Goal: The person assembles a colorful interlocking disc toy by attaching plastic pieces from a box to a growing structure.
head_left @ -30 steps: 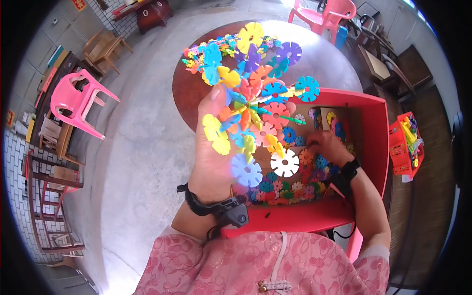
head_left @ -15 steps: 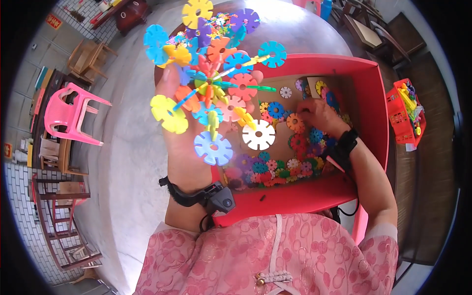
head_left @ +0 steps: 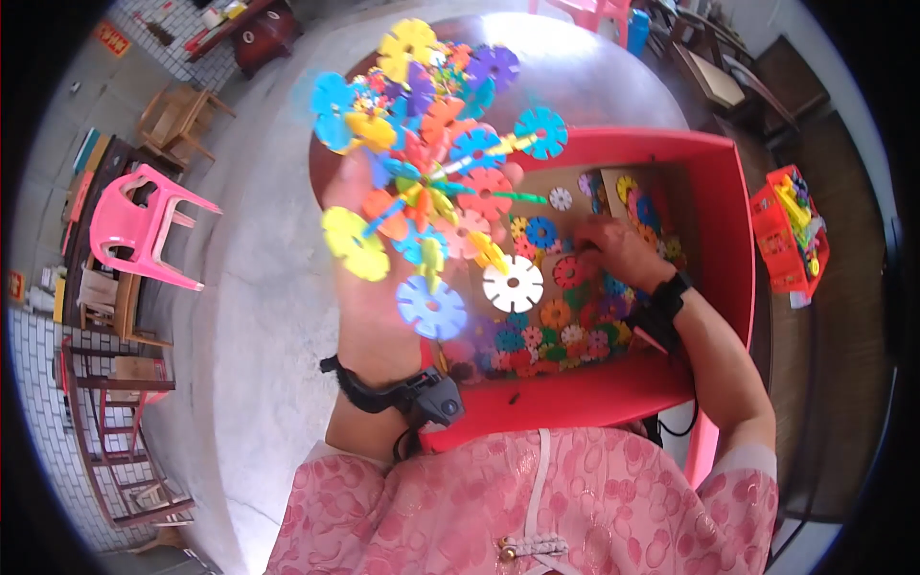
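My left hand (head_left: pixel 359 192) is closed around a many-coloured cluster of interlocking snowflake discs (head_left: pixel 422 192), held up over the left side of a red box. Yellow, blue, purple, orange and white notched discs stick out from it on all sides and hide most of my fingers. Inside the box, my right hand (head_left: pixel 623 251) hovers over loose discs with its fingers curled. Its fingertips are blurred, so anything in them cannot be made out. Just below them lies a red disc (head_left: pixel 570 273), and lower down an orange disc (head_left: pixel 555 312).
The red box (head_left: pixel 724 230) has a cardboard-coloured floor with loose discs along its near and right sides. Behind it is a round table (head_left: pixel 613 81). A red basket of toys (head_left: pixel 791 235) stands at the right; a pink plastic chair (head_left: pixel 125 222) is on the left.
The cluster in my left hand has shifted slightly right and down in view. The orange disc by my right fingertips now lies lower in the box; that hand has moved slightly down.
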A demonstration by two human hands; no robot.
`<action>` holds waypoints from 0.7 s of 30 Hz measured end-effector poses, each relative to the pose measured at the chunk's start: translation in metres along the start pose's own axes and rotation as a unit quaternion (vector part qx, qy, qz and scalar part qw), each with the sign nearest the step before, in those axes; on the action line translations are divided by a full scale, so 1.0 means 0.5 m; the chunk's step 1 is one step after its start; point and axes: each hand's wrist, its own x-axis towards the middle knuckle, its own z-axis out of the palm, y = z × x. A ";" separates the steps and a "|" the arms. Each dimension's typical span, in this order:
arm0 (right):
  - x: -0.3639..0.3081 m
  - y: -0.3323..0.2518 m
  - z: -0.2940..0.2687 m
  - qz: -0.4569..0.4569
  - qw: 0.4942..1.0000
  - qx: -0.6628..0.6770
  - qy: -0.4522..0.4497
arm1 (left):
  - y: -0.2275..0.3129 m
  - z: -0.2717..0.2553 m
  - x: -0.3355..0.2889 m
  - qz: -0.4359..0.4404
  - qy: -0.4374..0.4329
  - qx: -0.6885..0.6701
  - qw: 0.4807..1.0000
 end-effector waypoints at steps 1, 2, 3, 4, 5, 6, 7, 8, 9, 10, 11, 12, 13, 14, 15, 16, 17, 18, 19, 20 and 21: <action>0.003 -0.001 -0.007 -0.011 1.000 -0.006 0.003 | -0.021 0.030 0.001 0.050 0.037 -0.088 0.994; 0.000 -0.007 -0.012 -0.005 0.999 0.001 0.034 | -0.030 0.039 -0.006 0.070 0.045 -0.051 0.995; 0.002 -0.019 -0.021 0.001 0.998 0.008 0.064 | -0.033 0.041 -0.010 0.090 0.056 -0.016 0.994; 0.008 -0.028 -0.037 0.017 0.996 0.049 0.072 | -0.031 0.036 -0.008 0.093 -0.034 -0.028 0.995; 0.016 -0.037 -0.059 0.008 0.996 0.046 0.071 | -0.027 0.040 -0.010 0.102 -0.035 -0.026 0.994; 0.017 -0.060 -0.080 0.056 0.993 0.081 0.068 | -0.029 0.051 -0.016 0.101 0.031 -0.003 0.994; 0.016 -0.071 -0.089 0.105 0.985 0.118 0.064 | -0.033 0.056 -0.018 0.098 0.097 0.018 0.990; 0.021 -0.058 -0.086 0.056 0.991 0.083 0.084 | -0.038 0.053 -0.013 0.113 0.109 0.020 0.987; 0.021 -0.045 -0.080 0.066 0.991 0.086 0.083 | -0.036 0.044 -0.005 0.103 0.112 0.017 0.988; 0.017 -0.038 -0.073 0.040 0.994 0.064 0.073 | -0.026 0.034 -0.003 0.075 0.065 -0.028 0.995; 0.012 -0.032 -0.068 0.015 0.997 0.043 0.061 | -0.022 0.024 0.000 0.046 0.020 -0.075 0.996; 0.012 -0.024 -0.067 0.000 0.999 0.016 0.038 | -0.025 0.018 0.011 0.080 -0.078 -0.084 0.990; 0.002 -0.019 -0.055 0.011 0.999 0.022 0.036 | -0.019 0.017 0.009 0.073 -0.045 -0.050 0.995; -0.010 -0.015 -0.040 0.030 0.999 -0.011 0.014 | -0.017 0.023 0.005 0.086 0.053 0.003 0.995; -0.007 -0.019 -0.034 0.044 0.998 -0.045 -0.007 | -0.012 0.024 0.005 0.103 0.149 0.062 0.982; -0.005 -0.034 -0.037 0.042 0.997 -0.045 -0.037 | -0.013 0.020 0.006 0.098 0.150 0.062 0.982; -0.002 -0.043 -0.029 0.044 0.997 -0.043 -0.037 | -0.013 0.015 0.007 0.082 0.120 0.030 0.989; -0.001 -0.051 -0.022 0.051 0.995 -0.074 -0.035 | -0.015 0.010 0.007 0.066 0.088 -0.004 0.994; 0.000 -0.054 -0.019 0.056 0.992 -0.106 -0.032 | -0.015 0.006 0.007 0.052 0.054 -0.037 0.996; -0.002 -0.045 -0.018 0.056 0.992 -0.108 -0.029 | -0.014 0.004 0.008 0.039 0.020 -0.069 0.997; -0.004 -0.028 -0.016 0.039 0.995 -0.089 -0.032 | -0.009 0.007 0.007 0.028 -0.016 -0.099 0.995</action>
